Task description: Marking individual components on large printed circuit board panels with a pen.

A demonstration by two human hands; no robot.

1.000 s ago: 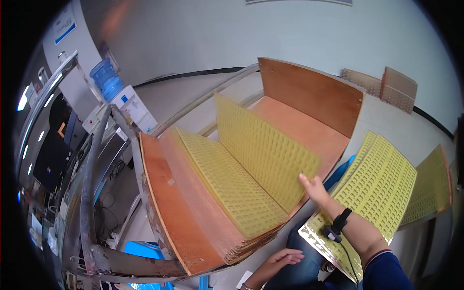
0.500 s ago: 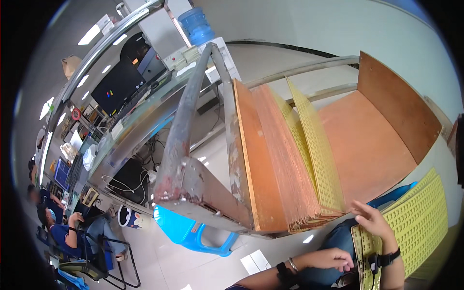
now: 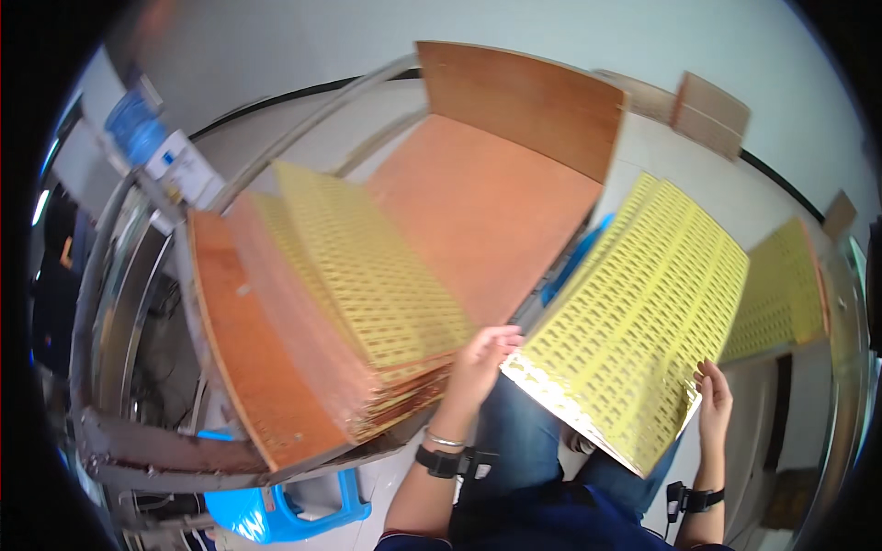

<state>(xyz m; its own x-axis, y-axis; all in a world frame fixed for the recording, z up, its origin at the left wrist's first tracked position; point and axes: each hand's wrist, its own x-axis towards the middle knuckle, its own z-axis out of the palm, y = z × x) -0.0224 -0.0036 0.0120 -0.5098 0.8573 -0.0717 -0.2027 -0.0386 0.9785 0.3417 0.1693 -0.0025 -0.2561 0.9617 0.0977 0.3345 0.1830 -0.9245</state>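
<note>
A large yellow sheet (image 3: 643, 312) with rows of small cut-out shapes slopes upward above my lap, its shiny near edge towards me. More than one layer shows along its left side. My left hand (image 3: 478, 367) grips its near left corner with curled fingers. At the near right edge, my right hand (image 3: 715, 404) holds it, with the fingertips partly behind the border. To the left, similar yellow sheets (image 3: 377, 275) lean against a thick stack of copper-coloured sheets (image 3: 285, 312) in a wooden-lined rack.
The rack has a bare copper-coloured base (image 3: 478, 202), an upright brown board (image 3: 524, 101) and a grey metal frame (image 3: 165, 450). A blue stool (image 3: 276, 514) stands below. Another yellow panel (image 3: 781, 294) is at the right. Cardboard (image 3: 712, 115) leans by the far wall.
My view has swung right. My left hand has moved up to the yellow sheet's left corner, and my right hand has shifted to its right edge. The sheet now lies between both hands.
</note>
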